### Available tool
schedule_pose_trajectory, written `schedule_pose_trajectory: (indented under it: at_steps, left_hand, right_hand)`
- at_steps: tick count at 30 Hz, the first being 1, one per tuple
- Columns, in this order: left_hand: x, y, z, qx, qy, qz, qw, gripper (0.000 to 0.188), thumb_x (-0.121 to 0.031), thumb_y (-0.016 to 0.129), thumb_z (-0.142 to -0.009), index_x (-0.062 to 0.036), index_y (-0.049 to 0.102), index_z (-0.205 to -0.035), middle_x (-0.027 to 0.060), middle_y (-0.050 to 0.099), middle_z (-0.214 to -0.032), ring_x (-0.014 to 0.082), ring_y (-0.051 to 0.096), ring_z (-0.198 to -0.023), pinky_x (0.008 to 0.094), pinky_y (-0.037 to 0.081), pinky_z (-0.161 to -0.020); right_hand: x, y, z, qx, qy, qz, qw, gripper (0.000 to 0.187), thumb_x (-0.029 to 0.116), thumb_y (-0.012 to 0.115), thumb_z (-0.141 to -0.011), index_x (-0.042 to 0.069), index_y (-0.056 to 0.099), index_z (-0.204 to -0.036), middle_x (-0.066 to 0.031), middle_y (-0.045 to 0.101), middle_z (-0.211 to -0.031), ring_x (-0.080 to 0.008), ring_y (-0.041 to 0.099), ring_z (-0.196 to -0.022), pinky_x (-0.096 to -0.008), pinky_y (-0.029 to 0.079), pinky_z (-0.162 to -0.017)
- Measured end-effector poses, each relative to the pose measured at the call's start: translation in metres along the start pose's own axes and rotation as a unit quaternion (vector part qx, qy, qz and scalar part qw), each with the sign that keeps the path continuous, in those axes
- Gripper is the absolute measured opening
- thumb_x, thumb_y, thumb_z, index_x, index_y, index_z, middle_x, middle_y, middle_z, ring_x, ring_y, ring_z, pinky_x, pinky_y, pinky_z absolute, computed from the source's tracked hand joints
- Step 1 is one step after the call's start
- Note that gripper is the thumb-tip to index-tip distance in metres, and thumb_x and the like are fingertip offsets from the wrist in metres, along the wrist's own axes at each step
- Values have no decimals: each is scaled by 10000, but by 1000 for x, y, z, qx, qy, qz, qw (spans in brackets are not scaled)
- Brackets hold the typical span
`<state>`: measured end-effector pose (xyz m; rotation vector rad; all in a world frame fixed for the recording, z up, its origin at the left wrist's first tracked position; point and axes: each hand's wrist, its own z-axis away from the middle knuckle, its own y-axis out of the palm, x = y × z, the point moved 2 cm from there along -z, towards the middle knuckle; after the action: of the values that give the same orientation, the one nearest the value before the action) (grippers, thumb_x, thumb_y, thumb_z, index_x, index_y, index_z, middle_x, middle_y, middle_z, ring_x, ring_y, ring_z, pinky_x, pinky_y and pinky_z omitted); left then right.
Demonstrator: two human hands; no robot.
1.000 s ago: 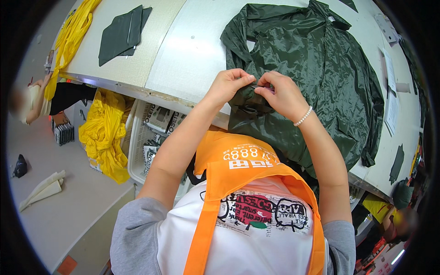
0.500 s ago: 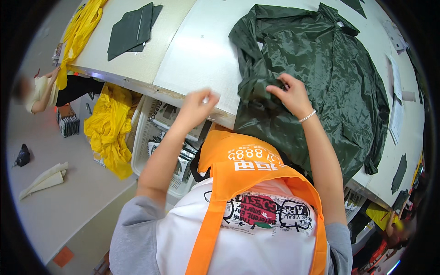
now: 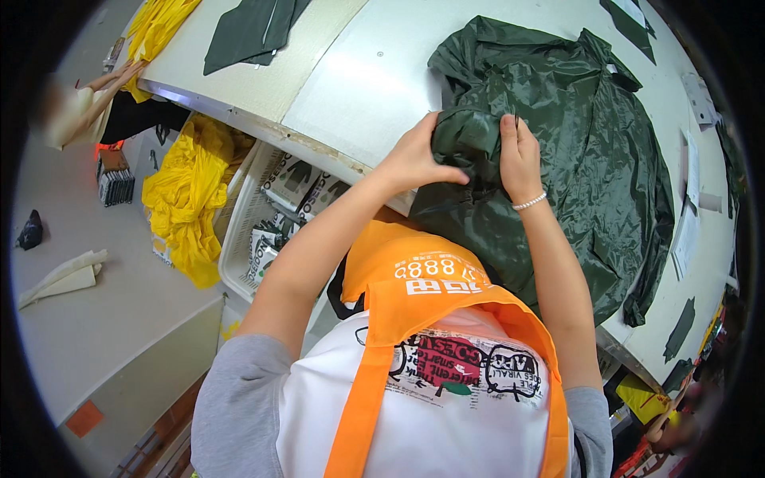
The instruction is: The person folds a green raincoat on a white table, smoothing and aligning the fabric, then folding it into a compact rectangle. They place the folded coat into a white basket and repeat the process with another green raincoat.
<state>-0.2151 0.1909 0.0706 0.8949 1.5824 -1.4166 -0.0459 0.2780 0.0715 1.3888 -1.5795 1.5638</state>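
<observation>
A shiny dark green jacket [image 3: 586, 151] of thin rainwear-like cloth lies spread over the white table, its collar at the far side. Its near-left sleeve end [image 3: 470, 137] is bunched up between my two hands. My left hand [image 3: 418, 155] grips the left side of that sleeve, fingers behind the cloth and thumb pointing across the front. On the opposite side my right hand [image 3: 521, 163], with a beaded bracelet at the wrist, pinches the same sleeve, thumb upright. Folds hide some of my fingertips.
Folded dark green pieces [image 3: 251, 32] lie at the table's far left. Below the table edge stand a white basket [image 3: 231, 259] of printed packets and a yellow cloth heap [image 3: 187, 199]. Papers [image 3: 687, 215] lie at right. Another person's hands [image 3: 131, 72] hold yellow cloth at far left.
My left hand has moved right from above the table edge and taken hold of the sleeve. My right hand has shifted slightly and now grips the sleeve's other side.
</observation>
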Motion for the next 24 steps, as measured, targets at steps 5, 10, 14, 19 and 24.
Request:
schedule_pose_trajectory:
  at_steps: [5,10,14,19,24]
  left_hand:
    - [38,-9,-54,-185,-108,-9,977,226,-91,683,-696,-10,558,-866,130,630,-734,217,607,-691,339,484,-640]
    - [43,-1,-70,-192,-102,77,973,132,-75,647,-696,-14,583,-794,154,607,-661,171,545,-616,318,464,-608]
    - [-25,30,0,5,-73,188,980,210,-116,717,-781,-12,561,-876,-5,576,-772,25,522,-680,195,439,-603]
    - [-16,-4,-18,-57,-173,339,923,119,-41,672,-788,-44,578,-862,41,644,-840,91,608,-692,242,527,-649]
    - [-46,-36,-14,49,-139,398,905,123,-72,677,-816,-52,564,-860,21,630,-813,81,604,-719,231,523,-656]
  right_hand:
    - [41,6,3,25,25,-2,999,405,368,625,-868,-4,499,-768,-126,500,-594,-207,447,-514,-332,388,-507]
    - [60,11,31,94,-39,-13,995,263,75,742,-738,31,499,-828,-13,400,-605,-89,362,-523,-242,339,-478]
    - [30,-25,-6,-121,-35,124,984,200,64,709,-748,23,515,-771,-104,459,-617,-195,461,-515,-285,399,-511]
    - [35,-47,-7,-32,70,1,997,186,93,730,-765,24,559,-792,3,516,-640,-102,444,-517,-246,371,-492]
    - [60,-59,13,88,224,-269,933,252,144,747,-771,18,598,-930,40,515,-669,-25,445,-512,-187,431,-463]
